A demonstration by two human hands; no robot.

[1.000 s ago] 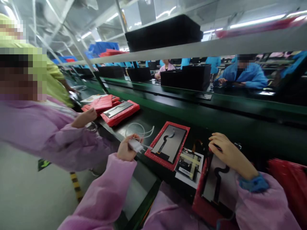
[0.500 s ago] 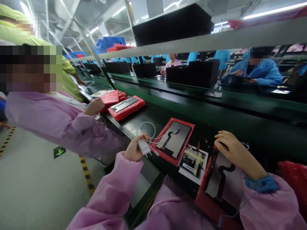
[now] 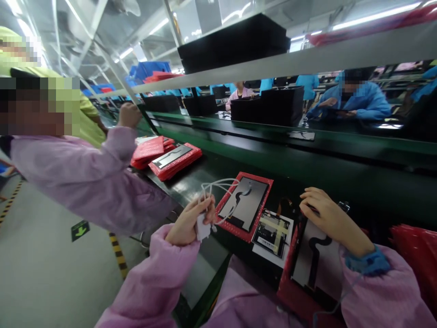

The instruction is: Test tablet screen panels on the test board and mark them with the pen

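Note:
My left hand (image 3: 191, 222) is closed around a white power adapter (image 3: 204, 229) and its white cable (image 3: 220, 183), which loops over a flat display panel (image 3: 246, 200) on a red bubble-wrap pouch (image 3: 235, 232). My right hand (image 3: 329, 221) lies over the upper part of a second display panel (image 3: 327, 269) with a black curved ribbon, fingers stretched out; whether they touch the panel's edge I cannot tell. Between the two panels, a small circuit assembly (image 3: 271, 234) with yellow tape and a label rests on a white sheet (image 3: 269, 256).
Red pouches are stacked (image 3: 175, 161) at left on the dark bench (image 3: 211, 166), beside a co-worker in a pink sleeve (image 3: 119, 141). More red pouches (image 3: 414, 250) lie at far right. A shelf (image 3: 307, 57) spans above. A blue wristband (image 3: 368, 262) with a cord circles my right wrist.
My left hand has turned and gathered the cable, so the adapter hangs lower. My right hand stays over its panel. The co-worker's hand has risen from the red pouches.

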